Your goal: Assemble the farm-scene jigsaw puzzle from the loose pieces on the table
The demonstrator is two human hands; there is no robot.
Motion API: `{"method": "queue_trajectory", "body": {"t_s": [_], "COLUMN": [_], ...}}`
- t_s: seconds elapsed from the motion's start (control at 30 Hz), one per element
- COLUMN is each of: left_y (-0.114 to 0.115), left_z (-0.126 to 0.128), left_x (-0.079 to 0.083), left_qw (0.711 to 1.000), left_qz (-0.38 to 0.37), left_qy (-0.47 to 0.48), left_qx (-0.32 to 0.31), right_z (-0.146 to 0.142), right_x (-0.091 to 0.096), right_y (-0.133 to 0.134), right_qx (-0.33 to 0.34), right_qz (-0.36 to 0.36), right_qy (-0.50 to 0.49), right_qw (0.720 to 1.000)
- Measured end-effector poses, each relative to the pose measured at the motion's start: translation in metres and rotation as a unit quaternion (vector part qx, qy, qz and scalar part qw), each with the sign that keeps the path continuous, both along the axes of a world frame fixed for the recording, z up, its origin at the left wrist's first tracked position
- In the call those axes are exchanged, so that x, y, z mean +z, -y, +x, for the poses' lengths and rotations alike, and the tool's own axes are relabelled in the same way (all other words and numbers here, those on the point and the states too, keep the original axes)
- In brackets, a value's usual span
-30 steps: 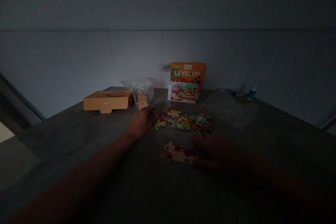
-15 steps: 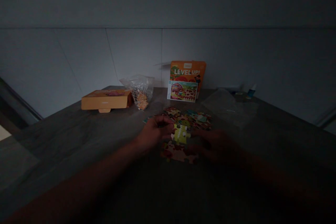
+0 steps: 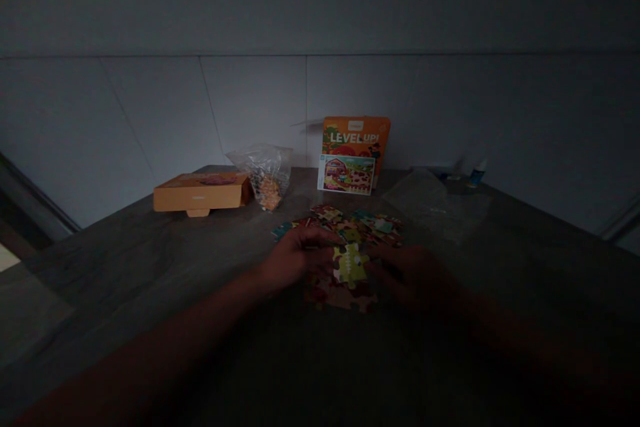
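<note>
The scene is very dim. A yellow-green puzzle piece (image 3: 351,265) is held just above a small joined section of puzzle (image 3: 340,295) on the dark table (image 3: 150,267). My left hand (image 3: 295,257) pinches the piece from its left side. My right hand (image 3: 413,273) closes on the piece's right edge. Behind both hands lies a loose heap of colourful puzzle pieces (image 3: 360,223).
An orange puzzle box (image 3: 356,140) leans upright against the wall, with a picture card (image 3: 346,174) propped before it. A flat orange box (image 3: 200,192) and a clear bag of pieces (image 3: 265,173) stand at the back left. Crumpled clear plastic (image 3: 435,203) lies right, a small bottle (image 3: 477,173) beyond.
My left hand drew back from the loose heap carrying the yellow-green piece and brought it over the joined section. My right hand lifted from that section to meet the piece.
</note>
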State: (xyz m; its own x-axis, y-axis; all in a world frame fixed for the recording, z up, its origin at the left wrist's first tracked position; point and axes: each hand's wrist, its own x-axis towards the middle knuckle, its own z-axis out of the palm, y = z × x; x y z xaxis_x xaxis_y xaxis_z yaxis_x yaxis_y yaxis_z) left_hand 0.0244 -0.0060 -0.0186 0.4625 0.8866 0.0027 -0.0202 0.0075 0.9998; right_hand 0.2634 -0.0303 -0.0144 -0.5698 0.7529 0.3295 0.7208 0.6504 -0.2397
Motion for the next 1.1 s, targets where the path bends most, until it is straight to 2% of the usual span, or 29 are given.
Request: {"method": "queue_trajectory", "body": {"t_s": [0.2, 0.47, 0.63, 0.77, 1.1], "left_y": [0.001, -0.0007, 0.0003, -0.0004, -0.0006], "left_z": [-0.0009, -0.0009, -0.003, -0.0043, -0.0043], "left_x": [0.0023, 0.0043, 0.0016, 0.0019, 0.006], "left_qw": [0.998, 0.992, 0.976, 0.963, 0.957], "left_qz": [0.039, 0.09, 0.162, 0.201, 0.199], "left_qy": [-0.039, -0.086, -0.143, -0.178, -0.209], "left_qx": [-0.006, -0.018, -0.032, -0.009, 0.028], "right_z": [-0.0006, -0.0013, -0.0004, -0.001, -0.0038], "right_x": [0.0013, 0.0031, -0.0017, -0.0025, 0.0044], "right_y": [0.0007, -0.0021, -0.0039, -0.0024, 0.0033], "right_qx": [-0.009, -0.036, -0.026, -0.003, 0.02], "right_qz": [-0.01, 0.013, 0.023, 0.014, -0.057], "right_qy": [-0.004, -0.038, -0.054, -0.048, -0.017], "right_qw": [1.0, 0.999, 0.998, 0.999, 0.998]}}
